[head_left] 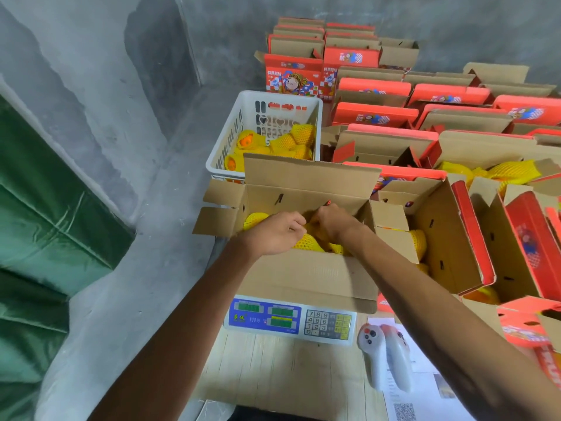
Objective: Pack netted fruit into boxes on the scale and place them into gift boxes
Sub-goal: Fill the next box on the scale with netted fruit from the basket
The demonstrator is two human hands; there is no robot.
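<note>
Hiding most netted fruit (306, 243), left hand (274, 233) and right hand (334, 223) inside box (303, 278).

An open cardboard box (306, 278) stands on the scale (291, 319), its flaps raised, with yellow netted fruit (306, 243) inside. More netted fruit lies in the white basket (243, 117) behind it. Red gift boxes (376, 115) stand open in rows on the right.

left hand (277, 232) fingertips: hidden among netted fruit (306, 243) in cardboard box (303, 278) | right hand (332, 221) fingers: tucked under, grip unreadable | scale (290, 319) platform: covered by box; display digits too blurred to read | gift boxes (516, 238): cut off at right edge | QR sheet (403, 410): cut by bottom edge
</note>
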